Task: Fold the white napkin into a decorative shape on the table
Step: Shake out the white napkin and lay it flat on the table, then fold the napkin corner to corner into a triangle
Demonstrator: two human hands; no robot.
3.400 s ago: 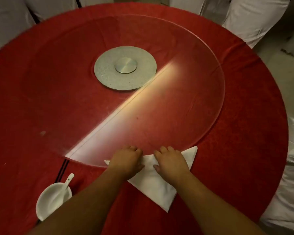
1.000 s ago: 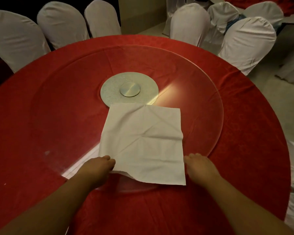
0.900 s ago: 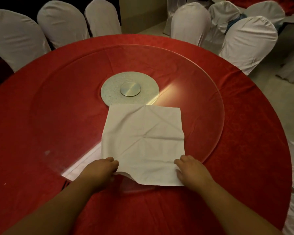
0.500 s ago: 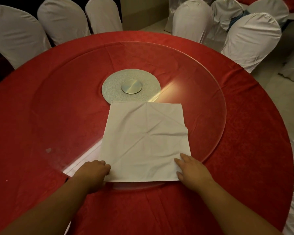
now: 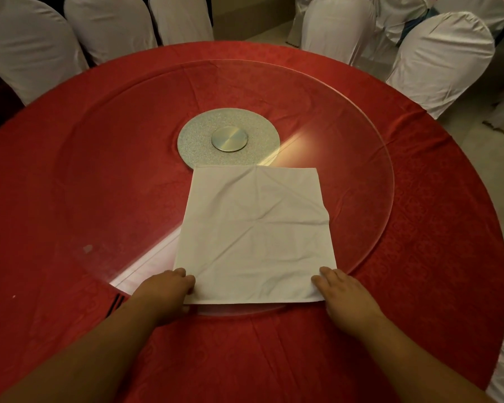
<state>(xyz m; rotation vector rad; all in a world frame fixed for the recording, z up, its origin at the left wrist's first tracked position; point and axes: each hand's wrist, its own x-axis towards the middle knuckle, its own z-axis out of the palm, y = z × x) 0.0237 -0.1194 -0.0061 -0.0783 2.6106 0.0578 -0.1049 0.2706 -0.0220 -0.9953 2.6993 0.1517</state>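
Napkin [image 5: 255, 237] lies spread open as a creased white square on the glass turntable [image 5: 122, 175] of the red table [image 5: 437, 257], its far edge just touching the silver hub [image 5: 229, 138]. Both forearms reach forward. The left hand [image 5: 165, 289] presses the near left corner, fingers curled; whether its grip is pinching cloth cannot be told. The right hand [image 5: 342, 292] rests flat, fingers apart, on the near right corner.

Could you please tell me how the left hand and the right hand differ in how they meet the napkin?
The left hand sits at the near left corner of the napkin with its fingers curled, while the right hand lies at the near right corner with its fingers stretched flatter. The left wrist comes in more steeply from the side than the right. Both rest on the napkin's near edge.
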